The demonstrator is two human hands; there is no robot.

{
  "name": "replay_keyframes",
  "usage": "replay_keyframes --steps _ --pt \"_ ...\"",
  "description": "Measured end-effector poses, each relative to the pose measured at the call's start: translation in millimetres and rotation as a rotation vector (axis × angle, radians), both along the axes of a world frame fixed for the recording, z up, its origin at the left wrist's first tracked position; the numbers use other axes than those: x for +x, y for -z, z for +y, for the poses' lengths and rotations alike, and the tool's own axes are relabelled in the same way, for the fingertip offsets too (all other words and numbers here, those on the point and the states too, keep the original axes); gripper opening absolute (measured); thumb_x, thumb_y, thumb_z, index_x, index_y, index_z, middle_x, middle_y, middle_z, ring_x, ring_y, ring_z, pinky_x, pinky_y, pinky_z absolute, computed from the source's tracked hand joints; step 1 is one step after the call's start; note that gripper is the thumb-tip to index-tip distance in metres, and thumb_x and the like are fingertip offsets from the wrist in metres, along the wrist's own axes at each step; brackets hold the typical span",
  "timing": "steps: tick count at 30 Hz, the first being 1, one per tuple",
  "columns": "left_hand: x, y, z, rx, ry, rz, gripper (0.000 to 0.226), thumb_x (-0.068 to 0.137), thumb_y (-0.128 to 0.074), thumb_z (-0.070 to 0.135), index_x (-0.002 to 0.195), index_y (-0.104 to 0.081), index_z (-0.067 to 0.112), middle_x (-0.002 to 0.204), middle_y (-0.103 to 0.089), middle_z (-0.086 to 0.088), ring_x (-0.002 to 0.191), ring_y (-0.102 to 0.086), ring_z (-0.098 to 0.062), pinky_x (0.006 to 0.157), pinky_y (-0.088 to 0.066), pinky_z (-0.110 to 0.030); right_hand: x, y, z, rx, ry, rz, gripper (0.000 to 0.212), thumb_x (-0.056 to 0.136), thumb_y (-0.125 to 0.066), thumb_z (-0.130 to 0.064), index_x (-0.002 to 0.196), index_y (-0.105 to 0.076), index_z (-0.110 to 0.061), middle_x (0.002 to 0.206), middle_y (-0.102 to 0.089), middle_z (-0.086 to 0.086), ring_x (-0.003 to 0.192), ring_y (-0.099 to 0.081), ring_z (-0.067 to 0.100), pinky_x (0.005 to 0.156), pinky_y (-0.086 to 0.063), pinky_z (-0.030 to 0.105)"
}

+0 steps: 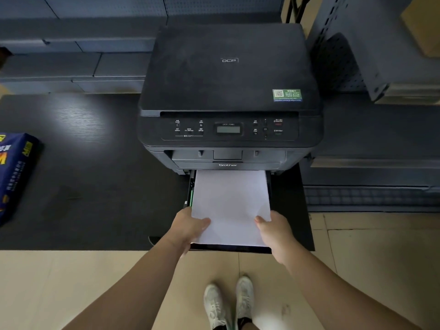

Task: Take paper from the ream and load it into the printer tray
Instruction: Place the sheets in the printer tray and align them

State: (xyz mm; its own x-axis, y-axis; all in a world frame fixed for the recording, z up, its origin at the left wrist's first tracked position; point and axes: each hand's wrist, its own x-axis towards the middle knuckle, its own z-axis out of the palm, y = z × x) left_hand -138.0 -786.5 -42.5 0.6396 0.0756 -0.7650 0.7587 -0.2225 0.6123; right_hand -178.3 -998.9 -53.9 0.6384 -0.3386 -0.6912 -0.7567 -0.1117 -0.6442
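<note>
Head view: flat white stack of paper lying over the pulled-out black printer tray, pinched at its near corners between left hand and right hand. Long axis running straight into the black printer.

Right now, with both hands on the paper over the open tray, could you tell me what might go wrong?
The paper stack looks slightly skewed and overlaps the green side guide, so it may not seat flat. The left hand and right hand pinch only the near corners, so sheets could buckle.
</note>
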Motion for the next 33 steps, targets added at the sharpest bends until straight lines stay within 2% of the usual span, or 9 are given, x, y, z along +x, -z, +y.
replay_keyframes --steps 5,9,12,16,22,26,28,33 --pt "14.4 8.3 -6.2 0.080 -0.010 -0.013 0.019 0.083 -0.069 0.001 0.101 -0.066 0.008 0.097 -0.073 -0.008 0.088 -0.072 -0.030 0.077 -0.060 -0.037 16.5 10.9 1.1 -0.037 0.001 0.017 0.022 0.095 -0.059 -0.019 0.113 -0.064 -0.008 0.101 -0.066 0.008 0.087 -0.060 0.025 0.076 -0.046 0.034" --pt "12.1 18.1 -8.8 0.097 -0.031 -0.017 0.015 0.083 -0.070 0.001 0.091 -0.066 0.013 0.087 -0.071 -0.002 0.075 -0.070 -0.020 0.060 -0.055 -0.026 15.5 22.1 2.2 -0.065 0.033 0.013 0.008 0.094 -0.060 -0.017 0.099 -0.064 -0.013 0.085 -0.062 0.000 0.075 -0.058 0.019 0.071 -0.043 0.030" --pt "8.7 22.6 -6.7 0.101 -0.036 -0.019 0.015 0.083 -0.071 0.005 0.095 -0.067 0.012 0.091 -0.073 -0.003 0.081 -0.070 -0.023 0.064 -0.055 -0.027 11.8 27.1 3.6 -0.094 0.029 -0.022 0.003 0.093 -0.061 -0.017 0.093 -0.062 -0.015 0.086 -0.063 0.000 0.076 -0.058 0.018 0.072 -0.042 0.028" --pt "5.1 22.6 -8.6 0.084 0.016 -0.004 0.019 0.086 -0.070 0.009 0.105 -0.066 0.010 0.099 -0.072 -0.006 0.087 -0.070 -0.025 0.072 -0.055 -0.030 9.3 25.8 0.9 -0.098 0.030 -0.027 0.005 0.094 -0.060 -0.018 0.096 -0.063 -0.016 0.093 -0.065 0.003 0.085 -0.061 0.024 0.076 -0.045 0.031" --pt "3.1 19.6 -8.8 0.059 -0.023 -0.069 0.018 0.087 -0.069 0.007 0.103 -0.061 0.012 0.099 -0.070 -0.004 0.087 -0.069 -0.024 0.073 -0.055 -0.032 7.4 20.3 -1.4 -0.101 0.015 -0.072 0.007 0.094 -0.058 -0.018 0.101 -0.061 -0.018 0.096 -0.064 0.002 0.083 -0.060 0.020 0.072 -0.044 0.030" --pt "1.6 18.9 -8.2 0.059 -0.046 -0.101 0.017 0.086 -0.069 0.007 0.091 -0.061 0.021 0.095 -0.071 0.000 0.080 -0.070 -0.016 0.060 -0.054 -0.024 6.9 19.9 -1.2 -0.074 0.039 -0.090 0.005 0.094 -0.058 -0.017 0.096 -0.059 -0.022 0.088 -0.063 -0.004 0.077 -0.057 0.011 0.065 -0.043 0.029" --pt "4.4 19.7 -8.8 0.067 -0.051 -0.116 0.016 0.086 -0.068 0.008 0.094 -0.061 0.020 0.093 -0.071 0.001 0.078 -0.069 -0.014 0.056 -0.052 -0.021 9.5 20.5 -0.1 -0.069 0.047 -0.090 0.005 0.094 -0.058 -0.017 0.095 -0.058 -0.022 0.087 -0.062 -0.004 0.076 -0.056 0.010 0.068 -0.043 0.030" --pt "16.2 27.8 -13.2 0.100 -0.074 -0.122 0.018 0.087 -0.069 0.011 0.104 -0.064 0.013 0.097 -0.071 -0.001 0.086 -0.069 -0.022 0.073 -0.056 -0.032 26.5 24.3 2.9 -0.111 0.024 -0.080 0.004 0.094 -0.058 -0.018 0.094 -0.062 -0.016 0.089 -0.063 0.001 0.080 -0.058 0.019 0.072 -0.041 0.029"
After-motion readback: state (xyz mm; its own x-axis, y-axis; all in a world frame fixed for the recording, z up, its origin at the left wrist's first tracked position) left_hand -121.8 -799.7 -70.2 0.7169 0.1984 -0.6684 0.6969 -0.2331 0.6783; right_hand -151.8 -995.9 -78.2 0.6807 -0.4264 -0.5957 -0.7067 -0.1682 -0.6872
